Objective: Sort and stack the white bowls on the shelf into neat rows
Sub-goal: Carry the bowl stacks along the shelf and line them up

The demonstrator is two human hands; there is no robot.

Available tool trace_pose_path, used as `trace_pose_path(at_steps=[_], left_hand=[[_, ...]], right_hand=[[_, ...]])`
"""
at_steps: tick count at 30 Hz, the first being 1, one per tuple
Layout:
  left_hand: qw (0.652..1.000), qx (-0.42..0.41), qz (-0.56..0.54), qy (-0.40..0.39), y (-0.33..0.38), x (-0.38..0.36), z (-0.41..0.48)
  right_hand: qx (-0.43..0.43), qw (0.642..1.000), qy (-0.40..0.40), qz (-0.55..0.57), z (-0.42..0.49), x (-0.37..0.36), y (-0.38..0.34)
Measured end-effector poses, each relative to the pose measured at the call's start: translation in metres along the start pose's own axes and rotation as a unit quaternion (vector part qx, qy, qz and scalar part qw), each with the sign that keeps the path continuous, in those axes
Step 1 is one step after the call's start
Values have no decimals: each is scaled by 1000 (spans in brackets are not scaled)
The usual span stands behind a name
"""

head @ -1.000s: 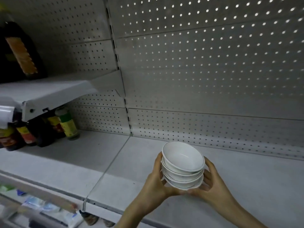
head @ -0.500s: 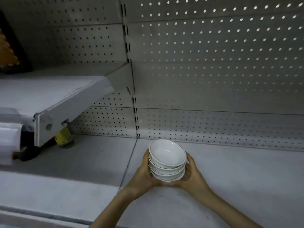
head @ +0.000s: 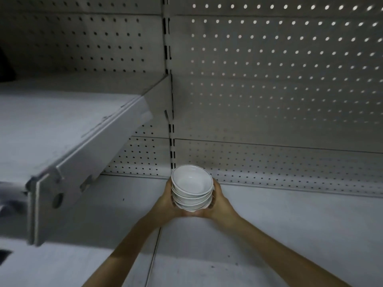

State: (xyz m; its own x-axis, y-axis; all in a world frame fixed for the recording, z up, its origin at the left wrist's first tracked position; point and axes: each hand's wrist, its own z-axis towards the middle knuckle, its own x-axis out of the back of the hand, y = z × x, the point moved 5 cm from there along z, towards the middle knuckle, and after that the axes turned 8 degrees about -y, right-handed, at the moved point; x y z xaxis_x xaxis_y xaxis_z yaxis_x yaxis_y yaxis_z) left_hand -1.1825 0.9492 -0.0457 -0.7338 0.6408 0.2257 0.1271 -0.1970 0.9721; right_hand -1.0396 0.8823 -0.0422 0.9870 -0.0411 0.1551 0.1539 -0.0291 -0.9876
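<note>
Head camera: a person holds a stack of white bowls [head: 191, 188] low over a grey store shelf [head: 290, 224], far back in the bay, just in front of the foot of the pegboard back panel [head: 269, 90]. The left hand [head: 167, 200] and right hand [head: 220, 201] cup the stack from opposite sides. Their fingers are curled round the lower bowls, so the load sits squarely between the hands and neither is nearer. The nested stack stands roughly upright, with its top rim tipped slightly toward the camera. It is in line with the slotted upright [head: 171, 141] and the seam [head: 154, 255] between two shelf boards, a little to the right of that line. Whether the bottom bowl touches the shelf cannot be told, as the hands hide it. The setting-down appears to turn on a short, straight drop. An upper shelf [head: 62, 131] juts out well to the left.
</note>
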Motion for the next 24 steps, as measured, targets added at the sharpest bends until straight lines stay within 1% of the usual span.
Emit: trace_pose_path(at_steps=[3, 5, 6, 8, 11, 13, 15, 17, 20, 24], left_hand=[[999, -10, 32, -4, 0, 8, 13], [1000, -5, -14, -13, 1, 9, 20], [1000, 4, -22, -16, 3, 12, 22], [999, 13, 7, -34, 5, 14, 27], [995, 40, -41, -77, 8, 17, 28], [990, 57, -118, -60, 11, 20, 30], [981, 74, -179, -19, 13, 25, 31], [979, 78, -184, 28, 16, 26, 32], [979, 76, -168, 88, 17, 24, 33], [981, 89, -133, 112, 16, 25, 30]], right_hand=[[-14, 999, -22, -36, 12, 4, -1], [-24, 998, -22, -46, 20, 6, -3], [-26, 998, -19, -48, 23, 8, -4], [-28, 999, -22, -37, 28, 8, -5], [-29, 998, -41, -25, 33, 9, -7], [-31, 999, -33, -12, 34, 12, -10], [-33, 999, -5, -4, 35, 15, -12], [-32, 999, 21, 1, 36, 16, -13], [-25, 999, 41, -7, 35, 15, -14], [-20, 999, 42, -6, 34, 11, -18]])
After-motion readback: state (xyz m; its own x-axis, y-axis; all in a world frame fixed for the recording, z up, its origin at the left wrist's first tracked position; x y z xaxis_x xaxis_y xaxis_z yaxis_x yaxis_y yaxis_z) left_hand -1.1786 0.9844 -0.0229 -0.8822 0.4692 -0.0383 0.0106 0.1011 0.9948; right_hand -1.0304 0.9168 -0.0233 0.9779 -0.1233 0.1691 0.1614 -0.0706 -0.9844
